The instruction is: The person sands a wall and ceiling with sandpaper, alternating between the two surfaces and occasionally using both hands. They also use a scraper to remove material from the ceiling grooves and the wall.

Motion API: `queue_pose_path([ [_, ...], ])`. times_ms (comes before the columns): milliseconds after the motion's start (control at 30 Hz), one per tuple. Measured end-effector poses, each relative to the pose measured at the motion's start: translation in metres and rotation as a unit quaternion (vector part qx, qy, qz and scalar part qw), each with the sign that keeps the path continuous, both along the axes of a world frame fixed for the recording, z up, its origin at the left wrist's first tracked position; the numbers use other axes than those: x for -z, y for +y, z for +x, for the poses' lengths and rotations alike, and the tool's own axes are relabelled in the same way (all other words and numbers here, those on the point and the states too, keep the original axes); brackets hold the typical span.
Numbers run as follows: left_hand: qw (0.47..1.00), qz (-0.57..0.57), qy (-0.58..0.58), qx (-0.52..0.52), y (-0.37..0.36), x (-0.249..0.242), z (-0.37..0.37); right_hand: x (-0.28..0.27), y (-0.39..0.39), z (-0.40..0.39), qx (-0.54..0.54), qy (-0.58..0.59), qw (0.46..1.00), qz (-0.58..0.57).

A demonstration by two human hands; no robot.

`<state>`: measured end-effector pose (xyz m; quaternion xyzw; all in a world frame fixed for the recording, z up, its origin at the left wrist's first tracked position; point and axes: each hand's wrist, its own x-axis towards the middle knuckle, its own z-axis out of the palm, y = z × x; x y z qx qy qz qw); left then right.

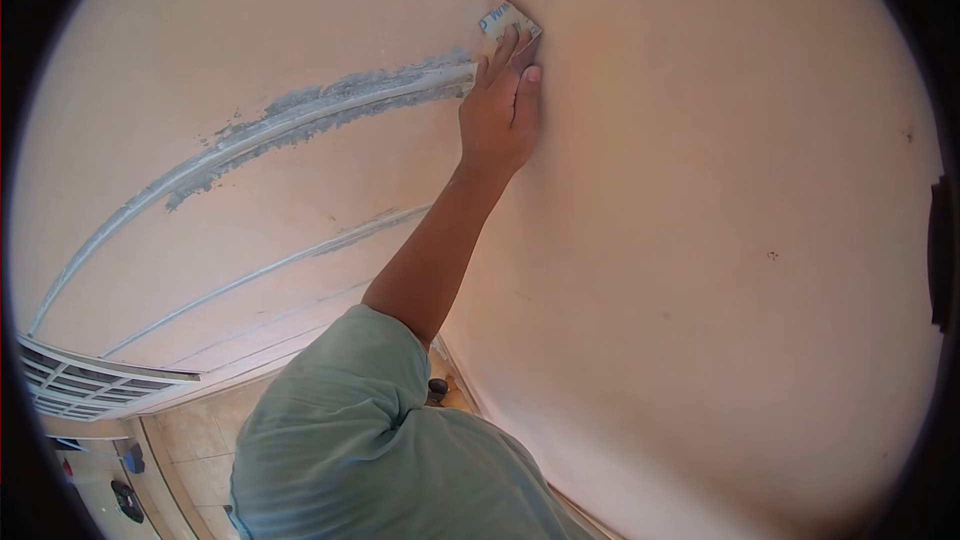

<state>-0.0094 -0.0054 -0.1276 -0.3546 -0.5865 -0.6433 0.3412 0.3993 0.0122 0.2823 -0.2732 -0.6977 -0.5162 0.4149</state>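
My left hand (503, 105) is raised high against the wall, its back toward the camera and its thumb on the right side. Under its fingers is a folded sheet of sandpaper (510, 22), beige on the back with blue print, pressed to the wall by the inner corner. The side of the sheet facing the wall is hidden. Beside the hand, on the left wall, ends a long grey filled strip (300, 115) with rough, patchy edges. My right hand is not in view.
A thinner grey strip (260, 275) runs lower on the left wall. The plain right wall (700, 160) meets it at the corner. A grilled window (90, 380) is at lower left, above tiled floor (195, 430). A dark object (940, 255) shows at the right edge.
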Motion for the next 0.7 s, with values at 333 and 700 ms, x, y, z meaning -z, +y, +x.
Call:
queue_pose_path([
  [333,0.972,-0.116,-0.185,0.084,-0.037,0.182,0.055,0.012,-0.008,-0.021,-0.019,0.034,0.996,-0.074],
  [700,0.991,-0.024,-0.122,0.056,-0.002,0.17,0.025,0.027,-0.012,-0.034,0.01,0.054,0.996,-0.077],
])
